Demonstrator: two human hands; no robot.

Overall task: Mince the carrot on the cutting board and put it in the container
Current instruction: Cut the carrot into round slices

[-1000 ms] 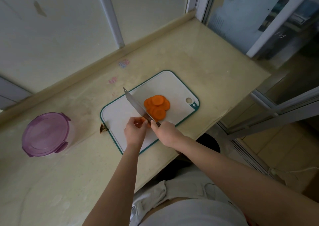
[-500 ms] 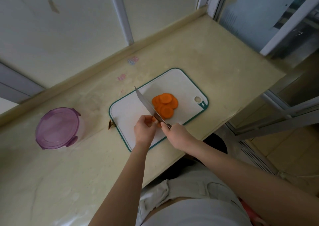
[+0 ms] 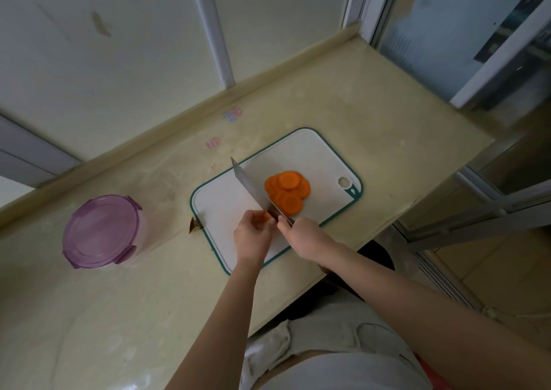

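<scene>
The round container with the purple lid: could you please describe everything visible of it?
The round clear-plastic container stands upright on the beige countertop, left of the white cutting board and apart from it. Its translucent purple lid is on, with clip tabs at the rim. Nothing else touches it; its contents cannot be seen.

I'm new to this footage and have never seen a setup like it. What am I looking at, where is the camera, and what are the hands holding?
There is no machine here: a person works with two bare hands. The picture comes from a wide-angle camera worn on the head and looking down, so both arms reach in from the bottom. On the pale counter lies a white cutting board with a green rim, bearing a pile of round carrot slices. The left hand pinches a small carrot stub. The right hand grips a knife, its blade right next to that stub. Left of the board stands a purple-lidded container.
</scene>
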